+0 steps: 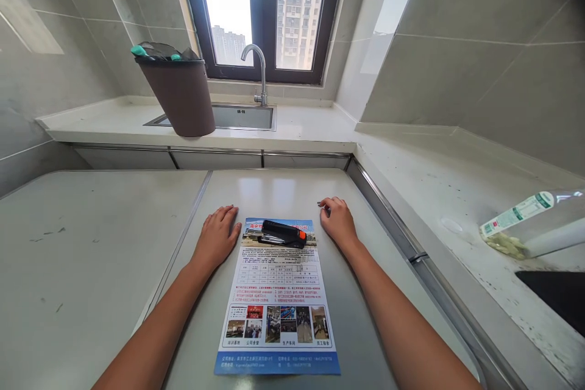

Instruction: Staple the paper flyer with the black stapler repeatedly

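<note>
A printed flyer point(278, 292) with a blue band at top and bottom lies flat on the pale table. Across its upper part rests a black stapler point(284, 234) with an orange end, its metal part jutting out to the left. My left hand point(218, 236) lies on the tabletop just left of the flyer, fingers stretched out and holding nothing I can see. On the other side, my right hand point(337, 219) is curled closed near the flyer's upper right corner. A small silvery piece point(321, 203) shows at its fingertips, too small to name surely. Neither hand touches the stapler.
A brown bin point(180, 94) with a dark liner stands at the counter edge, before the sink point(247, 117) and faucet point(262, 73). To the right, a clear bottle point(518, 216) with a green-white label lies tilted on the white counter point(411, 158). A seam point(187, 219) crosses the table.
</note>
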A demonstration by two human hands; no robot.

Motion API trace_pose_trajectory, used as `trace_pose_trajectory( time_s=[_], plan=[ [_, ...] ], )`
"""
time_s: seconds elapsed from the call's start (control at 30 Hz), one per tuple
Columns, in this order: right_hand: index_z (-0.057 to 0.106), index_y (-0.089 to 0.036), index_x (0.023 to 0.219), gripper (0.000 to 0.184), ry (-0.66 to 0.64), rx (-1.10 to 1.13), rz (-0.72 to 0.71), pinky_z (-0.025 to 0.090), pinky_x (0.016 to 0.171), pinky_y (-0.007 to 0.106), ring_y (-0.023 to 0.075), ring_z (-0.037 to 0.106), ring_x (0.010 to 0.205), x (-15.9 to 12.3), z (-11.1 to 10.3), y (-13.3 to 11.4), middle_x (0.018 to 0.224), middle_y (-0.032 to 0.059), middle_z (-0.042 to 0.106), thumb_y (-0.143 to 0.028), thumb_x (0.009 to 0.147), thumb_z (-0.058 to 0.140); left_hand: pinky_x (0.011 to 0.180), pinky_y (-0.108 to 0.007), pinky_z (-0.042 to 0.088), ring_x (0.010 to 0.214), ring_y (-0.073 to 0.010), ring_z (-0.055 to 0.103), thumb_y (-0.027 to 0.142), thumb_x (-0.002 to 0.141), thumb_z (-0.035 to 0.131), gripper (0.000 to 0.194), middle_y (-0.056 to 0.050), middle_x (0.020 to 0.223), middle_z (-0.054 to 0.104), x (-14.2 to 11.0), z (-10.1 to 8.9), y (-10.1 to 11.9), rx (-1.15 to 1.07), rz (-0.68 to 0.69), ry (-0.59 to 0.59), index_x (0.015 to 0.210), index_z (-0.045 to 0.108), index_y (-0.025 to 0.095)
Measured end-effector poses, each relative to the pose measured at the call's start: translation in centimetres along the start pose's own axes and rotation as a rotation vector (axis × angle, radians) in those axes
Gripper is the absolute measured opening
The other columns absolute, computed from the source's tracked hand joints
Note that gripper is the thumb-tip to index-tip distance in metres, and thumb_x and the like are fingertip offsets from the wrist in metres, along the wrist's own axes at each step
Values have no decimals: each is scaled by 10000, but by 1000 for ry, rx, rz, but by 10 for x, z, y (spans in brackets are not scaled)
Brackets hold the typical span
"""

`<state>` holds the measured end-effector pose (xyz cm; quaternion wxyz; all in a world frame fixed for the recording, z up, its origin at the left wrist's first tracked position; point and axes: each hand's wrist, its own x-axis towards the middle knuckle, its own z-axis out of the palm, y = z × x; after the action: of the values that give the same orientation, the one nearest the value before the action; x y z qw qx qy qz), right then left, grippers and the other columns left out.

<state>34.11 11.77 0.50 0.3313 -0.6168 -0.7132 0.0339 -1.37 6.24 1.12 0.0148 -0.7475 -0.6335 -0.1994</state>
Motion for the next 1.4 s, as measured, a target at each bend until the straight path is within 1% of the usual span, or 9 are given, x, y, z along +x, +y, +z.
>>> trace_pose_trajectory(
  time_s=[0.1, 0.2, 0.3, 0.37, 0.5, 0.63, 0.83, 1.13, 1.4],
  plan=[
    [666, -213, 904, 160, 51, 25, -28, 449, 815, 352, 254, 559, 929, 1, -6, -9, 910, 69, 637, -123, 875, 537, 990, -462, 472, 1144, -298, 605, 212, 985, 411, 378, -130, 1221, 669, 1, -5, 1, -19, -17, 46, 1295, 626, 179],
    [662, -214, 958, 135, 48, 72, -184, 447, 862, 373, 255, 561, 957, -2, -17, -30, 956, 76, 650, -194, 961, 528, 887, -436, 493, 1007, -283, 620, 115, 938, 418, 366, -108, 1086, 689, 1, -8, 1, -3, -27, 48, 1164, 692, 200],
    [655, -224, 1027, 150, -139, 163, -439, 450, 897, 385, 243, 572, 975, -11, -28, -58, 1013, 68, 666, -304, 1021, 528, 853, -433, 495, 957, -283, 612, 136, 937, 445, 322, -101, 1026, 690, 2, -7, -2, -24, -27, 63, 1075, 725, 217],
    [639, -230, 1103, 191, -275, 243, -530, 468, 894, 387, 240, 585, 980, -20, -29, -76, 1055, 66, 672, -384, 1001, 590, 849, -431, 503, 941, -284, 610, 164, 945, 448, 302, -100, 1000, 687, 2, -7, -2, -70, -23, 74, 1038, 730, 218],
    [538, -233, 1314, 484, -400, 311, -498, 508, 890, 404, 262, 607, 1045, -35, -18, -95, 1162, 87, 664, -347, 889, 740, 826, -408, 528, 904, -261, 636, 181, 952, 416, 320, -92, 1016, 655, 0, -11, 4, -220, -33, 93, 1047, 719, 222],
    [537, -237, 1320, 461, -388, 339, -463, 517, 909, 408, 257, 616, 1072, -39, -3, -92, 1173, 82, 667, -154, 886, 667, 856, -369, 539, 907, -215, 655, 208, 974, 418, 313, -79, 1043, 618, -4, -20, 14, -511, -39, 146, 1054, 720, 226],
    [550, -232, 1306, 442, -382, 438, -477, 523, 912, 400, 241, 625, 1054, -36, 1, -86, 1154, 77, 670, -148, 887, 666, 838, -337, 547, 871, -184, 649, 382, 953, 591, 247, -63, 1062, 621, -6, -22, 17, -901, -174, 152, 1060, 735, 212],
    [564, -237, 1306, 441, -396, 460, -471, 525, 929, 407, 254, 623, 1090, -34, 0, -85, 1177, 81, 679, -169, 886, 680, 812, -339, 544, 929, -213, 671, 386, 943, 648, 239, -67, 1030, 704, -10, -26, 35, -919, -32, 35, 1094, 779, 253],
    [559, -253, 1312, 456, -393, 452, -483, 525, 916, 408, 258, 625, 1067, -33, 3, -82, 1159, 72, 692, -168, 881, 683, 897, -376, 570, 959, -231, 724, 391, 899, 719, 286, -43, 1062, 784, -15, -26, 32, -761, -23, 111, 1149, 766, 261]
  ],
)
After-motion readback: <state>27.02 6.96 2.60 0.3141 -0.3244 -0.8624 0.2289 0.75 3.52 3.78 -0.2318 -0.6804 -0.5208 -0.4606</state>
